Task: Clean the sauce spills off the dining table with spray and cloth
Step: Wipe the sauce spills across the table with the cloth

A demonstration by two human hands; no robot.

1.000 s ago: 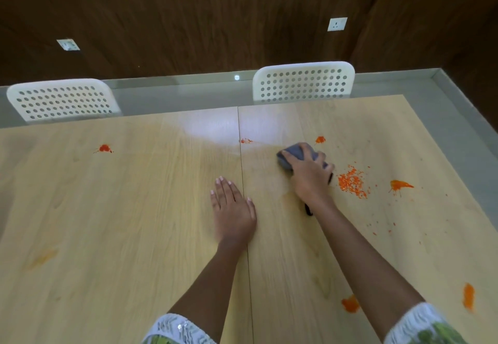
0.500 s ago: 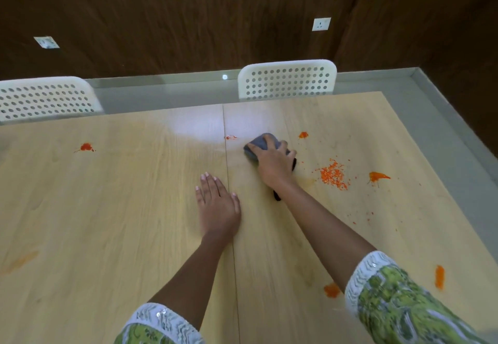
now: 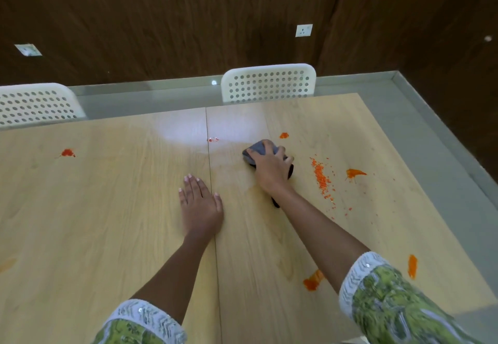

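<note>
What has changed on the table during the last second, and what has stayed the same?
The right hand slid the grey cloth leftward, away from the scattered orange sauce crumbs and toward the table seam, then partly back right. It kept its grip on the cloth. The left hand stayed flat on the table, and the sauce spots look unchanged.

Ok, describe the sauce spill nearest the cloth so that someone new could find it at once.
Start at the white perforated chair at the table's far edge. Just in front of it the right hand presses a grey cloth on the wood. The spill is the small solid orange dab beside the cloth, unlike the scattered orange crumbs further right.
</note>
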